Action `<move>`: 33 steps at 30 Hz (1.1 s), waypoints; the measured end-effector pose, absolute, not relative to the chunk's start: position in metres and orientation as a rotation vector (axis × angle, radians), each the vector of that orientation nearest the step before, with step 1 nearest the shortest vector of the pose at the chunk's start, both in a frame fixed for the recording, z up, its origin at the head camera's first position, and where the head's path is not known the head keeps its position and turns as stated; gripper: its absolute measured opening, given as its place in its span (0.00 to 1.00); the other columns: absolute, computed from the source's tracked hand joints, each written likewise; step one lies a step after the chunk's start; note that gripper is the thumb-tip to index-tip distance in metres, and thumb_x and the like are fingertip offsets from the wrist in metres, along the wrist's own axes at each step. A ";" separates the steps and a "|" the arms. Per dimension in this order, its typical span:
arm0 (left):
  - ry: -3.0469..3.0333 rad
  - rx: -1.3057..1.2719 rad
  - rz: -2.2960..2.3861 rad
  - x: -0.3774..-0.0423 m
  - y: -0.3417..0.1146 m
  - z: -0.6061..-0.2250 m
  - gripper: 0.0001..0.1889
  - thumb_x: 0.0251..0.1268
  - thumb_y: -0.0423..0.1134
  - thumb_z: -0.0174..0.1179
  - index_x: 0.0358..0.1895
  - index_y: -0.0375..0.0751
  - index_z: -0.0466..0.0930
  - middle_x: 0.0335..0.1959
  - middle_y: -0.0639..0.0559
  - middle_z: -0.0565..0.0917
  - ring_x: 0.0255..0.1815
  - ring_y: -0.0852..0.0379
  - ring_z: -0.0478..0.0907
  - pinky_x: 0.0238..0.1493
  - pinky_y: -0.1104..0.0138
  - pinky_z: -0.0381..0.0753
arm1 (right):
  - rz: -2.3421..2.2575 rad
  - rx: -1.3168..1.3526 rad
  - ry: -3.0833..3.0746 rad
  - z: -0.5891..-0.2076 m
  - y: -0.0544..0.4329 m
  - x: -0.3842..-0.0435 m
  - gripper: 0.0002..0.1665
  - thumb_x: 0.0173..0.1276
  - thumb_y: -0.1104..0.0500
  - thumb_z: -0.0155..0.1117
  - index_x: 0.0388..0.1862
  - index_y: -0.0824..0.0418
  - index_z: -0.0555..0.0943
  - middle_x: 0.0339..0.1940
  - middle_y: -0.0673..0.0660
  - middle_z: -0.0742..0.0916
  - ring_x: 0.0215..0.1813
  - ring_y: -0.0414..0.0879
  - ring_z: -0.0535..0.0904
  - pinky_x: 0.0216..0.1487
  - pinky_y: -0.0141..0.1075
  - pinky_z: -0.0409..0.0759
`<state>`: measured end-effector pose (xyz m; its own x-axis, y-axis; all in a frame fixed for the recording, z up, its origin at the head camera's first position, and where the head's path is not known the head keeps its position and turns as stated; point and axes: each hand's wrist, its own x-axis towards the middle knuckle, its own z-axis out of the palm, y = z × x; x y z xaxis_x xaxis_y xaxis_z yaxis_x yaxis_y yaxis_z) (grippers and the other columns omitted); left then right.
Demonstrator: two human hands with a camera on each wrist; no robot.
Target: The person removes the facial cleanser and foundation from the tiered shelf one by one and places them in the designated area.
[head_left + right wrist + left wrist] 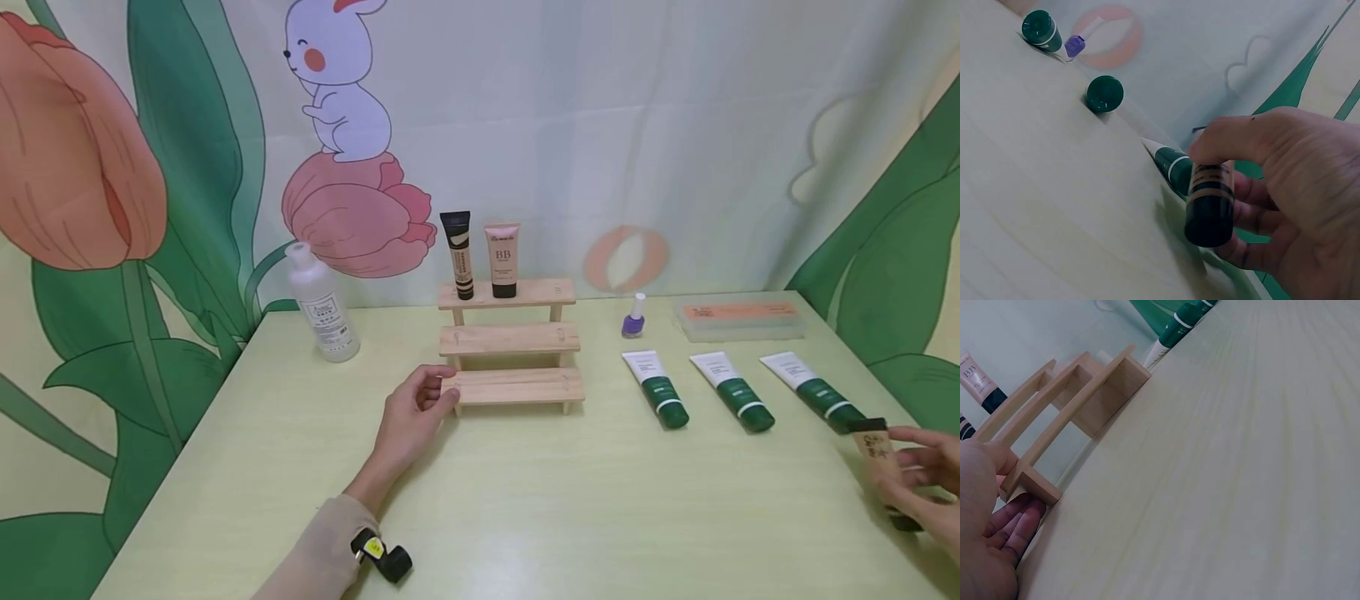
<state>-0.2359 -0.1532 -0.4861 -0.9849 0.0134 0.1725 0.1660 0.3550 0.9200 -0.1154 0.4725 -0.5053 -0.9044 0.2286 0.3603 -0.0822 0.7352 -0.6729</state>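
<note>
Tube (876,454), likely soft, sits sensibly pinched mid-body in the right hand (930,483), right of the rack (513,338) the left hand (411,415) grips.

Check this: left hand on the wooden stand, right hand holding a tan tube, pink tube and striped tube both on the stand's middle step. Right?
Wrong step: the pink tube and striped tube are both on the top step, per the head view. The left hand is on the wooden stand and the right hand holds a tan tube, as stated.
</note>
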 end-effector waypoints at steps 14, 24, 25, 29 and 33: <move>-2.462 -0.171 -1.710 -0.235 -0.154 -0.485 0.14 0.79 0.39 0.71 0.62 0.50 0.87 0.49 0.47 0.88 0.49 0.51 0.82 0.49 0.71 0.82 | 0.891 -0.227 -2.682 -0.519 0.489 -0.118 0.32 0.67 0.72 0.78 0.67 0.66 0.77 0.37 0.57 0.85 0.29 0.34 0.75 0.28 0.29 0.76; -2.464 -0.180 -1.713 -0.235 -0.154 -0.485 0.14 0.80 0.39 0.71 0.62 0.50 0.87 0.50 0.47 0.88 0.50 0.51 0.82 0.49 0.71 0.82 | 0.867 -0.235 -2.687 -0.505 0.469 -0.109 0.29 0.65 0.74 0.78 0.62 0.57 0.81 0.35 0.53 0.84 0.29 0.34 0.73 0.27 0.30 0.73; -2.465 -0.179 -1.712 -0.235 -0.154 -0.485 0.14 0.80 0.39 0.71 0.62 0.50 0.87 0.50 0.48 0.88 0.49 0.52 0.82 0.49 0.70 0.82 | 0.873 -0.233 -2.688 -0.504 0.468 -0.108 0.28 0.66 0.73 0.78 0.62 0.60 0.81 0.34 0.51 0.83 0.29 0.34 0.73 0.27 0.30 0.73; -2.466 -0.175 -1.711 -0.235 -0.154 -0.485 0.14 0.79 0.39 0.71 0.62 0.50 0.87 0.49 0.48 0.87 0.49 0.51 0.82 0.49 0.70 0.82 | 0.866 -0.228 -2.683 -0.507 0.470 -0.112 0.29 0.67 0.73 0.78 0.64 0.69 0.78 0.34 0.52 0.85 0.28 0.34 0.74 0.27 0.29 0.74; -2.463 -0.176 -1.710 -0.236 -0.154 -0.486 0.14 0.79 0.39 0.71 0.62 0.50 0.87 0.50 0.48 0.88 0.49 0.52 0.82 0.49 0.70 0.82 | 0.834 -0.287 -2.689 -0.514 0.476 -0.115 0.36 0.70 0.68 0.79 0.72 0.76 0.74 0.39 0.64 0.87 0.27 0.31 0.75 0.27 0.27 0.75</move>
<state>-0.2357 -0.1538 -0.4858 -0.9837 0.0176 0.1791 0.1740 0.3477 0.9213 -0.1146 0.4755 -0.5138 -0.9317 0.2785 0.2332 0.0977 0.8104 -0.5777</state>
